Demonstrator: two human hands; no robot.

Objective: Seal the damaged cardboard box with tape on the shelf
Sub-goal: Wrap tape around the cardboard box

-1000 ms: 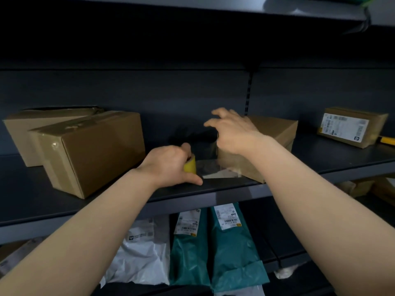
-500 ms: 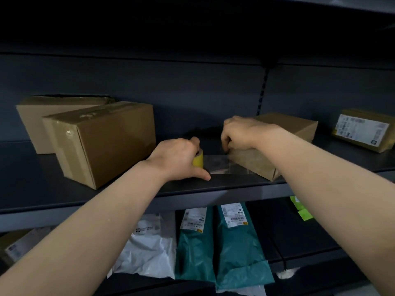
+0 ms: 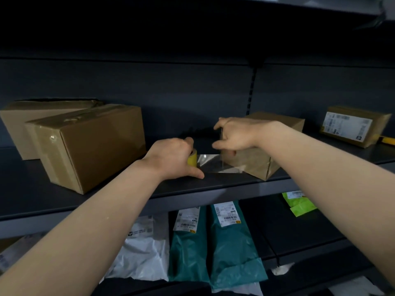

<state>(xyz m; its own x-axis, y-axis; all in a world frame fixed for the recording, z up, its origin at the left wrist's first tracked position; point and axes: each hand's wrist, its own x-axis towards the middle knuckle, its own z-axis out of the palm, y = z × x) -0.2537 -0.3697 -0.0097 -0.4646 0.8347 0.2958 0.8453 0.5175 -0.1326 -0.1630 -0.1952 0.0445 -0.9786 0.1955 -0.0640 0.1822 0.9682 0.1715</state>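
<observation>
Half a second on, the right hand [image 3: 237, 135] has loosened from the tight fist it made over the small cardboard box [image 3: 263, 165]. Its wrist sits a little higher, and its thumb and forefinger now reach past the box's left corner, with a lower finger smeared by motion. Those fingers are curled and close together at the corner, but the blur hides whether they pinch the tape or only press on it, so I cannot tell. The left hand [image 3: 173, 159] has stayed where it was, on the shelf [image 3: 213, 190] near its front edge. Its fingers and thumb are wrapped round the yellow tape roll [image 3: 192, 160], and the thumb tip touches the shelf board. From the roll a strip of clear tape [image 3: 210, 163] runs right, stretched and shiny, onto the near-left face of the small box. That box stands on the shelf just right of centre, turned with one corner toward the front. To the left stand two large cardboard boxes [image 3: 92, 146], one behind the other, the nearer one with tape along its top. Far right sits a labelled box [image 3: 350, 127] with a yellow object [image 3: 387, 140] just beside it. On the lower shelf [image 3: 299, 238] lie a white mailer [image 3: 145, 253], two teal mailers [image 3: 233, 248] side by side, and bright green packets [image 3: 299, 205] to the right.
</observation>
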